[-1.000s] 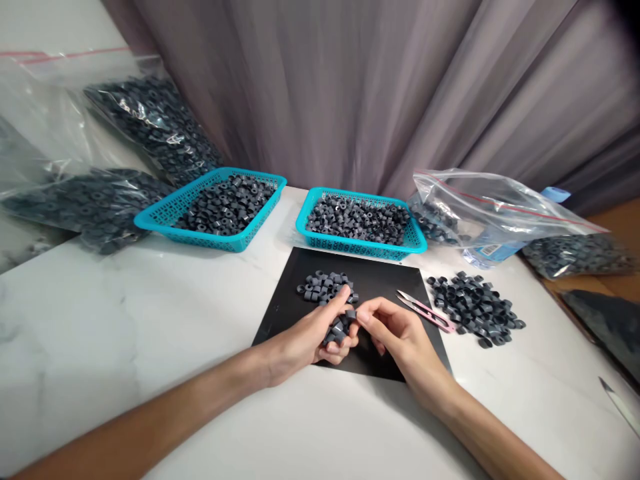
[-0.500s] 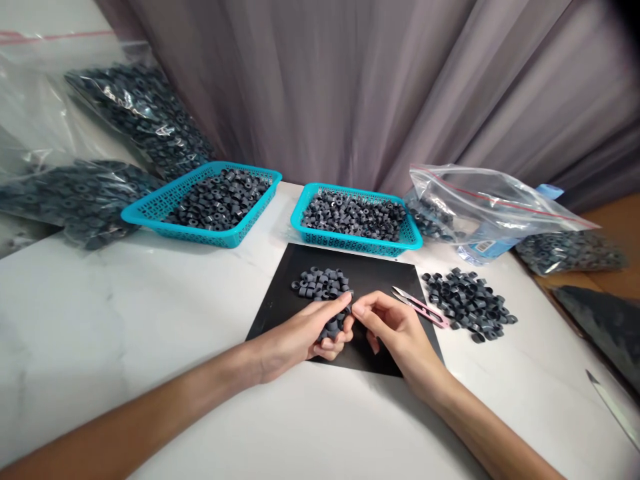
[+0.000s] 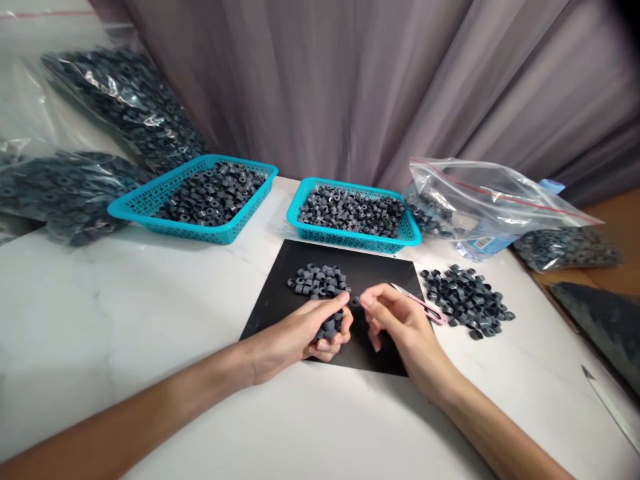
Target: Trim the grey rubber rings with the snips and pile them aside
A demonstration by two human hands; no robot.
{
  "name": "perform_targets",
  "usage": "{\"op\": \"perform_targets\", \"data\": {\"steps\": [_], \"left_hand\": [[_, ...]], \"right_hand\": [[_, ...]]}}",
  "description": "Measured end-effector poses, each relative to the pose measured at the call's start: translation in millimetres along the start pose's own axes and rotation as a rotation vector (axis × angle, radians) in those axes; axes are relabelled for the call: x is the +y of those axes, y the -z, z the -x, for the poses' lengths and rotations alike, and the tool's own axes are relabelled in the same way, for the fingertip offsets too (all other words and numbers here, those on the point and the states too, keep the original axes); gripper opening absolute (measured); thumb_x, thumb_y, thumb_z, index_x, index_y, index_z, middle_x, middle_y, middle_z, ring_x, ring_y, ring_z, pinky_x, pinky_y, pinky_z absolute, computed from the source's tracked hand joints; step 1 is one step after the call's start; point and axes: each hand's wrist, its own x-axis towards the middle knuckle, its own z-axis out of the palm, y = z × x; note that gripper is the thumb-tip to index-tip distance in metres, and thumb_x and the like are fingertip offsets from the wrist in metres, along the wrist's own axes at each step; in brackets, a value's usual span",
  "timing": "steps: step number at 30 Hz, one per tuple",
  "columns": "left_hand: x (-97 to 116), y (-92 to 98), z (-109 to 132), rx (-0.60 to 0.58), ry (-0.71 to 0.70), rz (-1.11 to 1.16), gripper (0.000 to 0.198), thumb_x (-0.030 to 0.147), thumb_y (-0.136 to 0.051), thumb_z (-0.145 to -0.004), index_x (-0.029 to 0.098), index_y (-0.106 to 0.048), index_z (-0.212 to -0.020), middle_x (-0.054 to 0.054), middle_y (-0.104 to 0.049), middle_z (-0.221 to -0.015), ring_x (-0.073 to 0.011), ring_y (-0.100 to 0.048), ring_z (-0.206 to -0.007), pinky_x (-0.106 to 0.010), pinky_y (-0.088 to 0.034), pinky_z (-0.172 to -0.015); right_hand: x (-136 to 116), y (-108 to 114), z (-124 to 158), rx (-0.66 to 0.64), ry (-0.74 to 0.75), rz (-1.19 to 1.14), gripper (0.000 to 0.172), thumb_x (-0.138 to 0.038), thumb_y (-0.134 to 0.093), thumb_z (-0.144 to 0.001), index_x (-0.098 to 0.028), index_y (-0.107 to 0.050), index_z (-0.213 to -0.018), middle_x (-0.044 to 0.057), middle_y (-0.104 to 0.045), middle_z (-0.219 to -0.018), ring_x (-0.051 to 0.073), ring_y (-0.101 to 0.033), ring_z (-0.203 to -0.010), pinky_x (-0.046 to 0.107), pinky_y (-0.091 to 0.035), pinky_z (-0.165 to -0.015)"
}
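My left hand [image 3: 320, 327] is curled round several small dark grey rubber rings [image 3: 330, 325], its thumb lying over them. To its right, my right hand [image 3: 393, 317] pinches a single grey ring [image 3: 355, 302] between thumb and forefinger. Both hands are just above a black mat [image 3: 273, 293]. Behind the left hand, a heap of loose grey rings [image 3: 320, 280] rests on the mat. Pink-handled thread snips [image 3: 434, 315] lie beyond the right hand, partly hidden by it. Another pile of rings [image 3: 467, 300], dark and shiny, sits on the white table at the right.
Two blue baskets [image 3: 227, 233] [image 3: 350, 241] with rings stand at the back. Clear bags of rings lean at the left [image 3: 125, 100]. At the right are an open zip bag [image 3: 480, 193], a bottle [image 3: 480, 247] and a pointed metal blade [image 3: 607, 403].
My right hand has moved slightly away from the left, with a ring now showing at its fingertips. The left hand keeps its handful. The whole view has shifted a little.
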Motion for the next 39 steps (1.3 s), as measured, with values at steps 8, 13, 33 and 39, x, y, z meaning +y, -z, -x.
{"op": "perform_targets", "data": {"steps": [8,13,33,39], "left_hand": [[8,1.3,5,0.1,-0.047,0.014,0.034,0.043,-0.051,-0.098,0.018,-0.043,-0.076,0.008,-0.034,-0.063,-0.006,-0.016,-0.052,-0.025,-0.009,-0.052],[10,4.6,4,0.15,-0.084,0.041,0.036,0.04,-0.05,-0.098,0.018,-0.041,-0.072,0.008,-0.032,-0.062,-0.0062,-0.014,-0.052,-0.025,-0.008,-0.05],[1,-7.1,3,0.193,-0.028,0.216,0.04,0.052,-0.061,-0.092,0.015,-0.052,-0.082,0.003,-0.044,-0.071,-0.005,-0.03,-0.057,-0.02,-0.019,-0.054],[2,-10.2,6,0.115,0.024,0.256,0.042,0.054,-0.065,-0.088,0.015,-0.052,-0.08,0.004,-0.043,-0.067,-0.005,-0.03,-0.056,-0.02,-0.019,-0.053]], "right_hand": [[-27,48,-2,-0.091,0.178,1.018,0.016,-0.033,-0.052,-0.1,-0.023,-0.06,-0.09,0.001,-0.063,-0.083,0.015,-0.056,-0.069,0.028,-0.045,-0.063],[-22,51,-1,-0.195,0.196,1.093,0.005,-0.027,-0.057,-0.098,-0.025,-0.06,-0.094,0.0,-0.063,-0.086,0.016,-0.059,-0.072,0.029,-0.048,-0.065],[-7,-10,10,0.014,0.242,0.218,0.013,-0.034,-0.062,-0.097,-0.022,-0.067,-0.094,0.003,-0.069,-0.092,0.017,-0.061,-0.084,0.03,-0.05,-0.077],[1,-12,5,-0.022,-0.012,-0.146,0.023,-0.042,-0.067,-0.092,-0.019,-0.068,-0.09,0.0,-0.064,-0.08,0.011,-0.054,-0.067,0.025,-0.047,-0.065]]}}
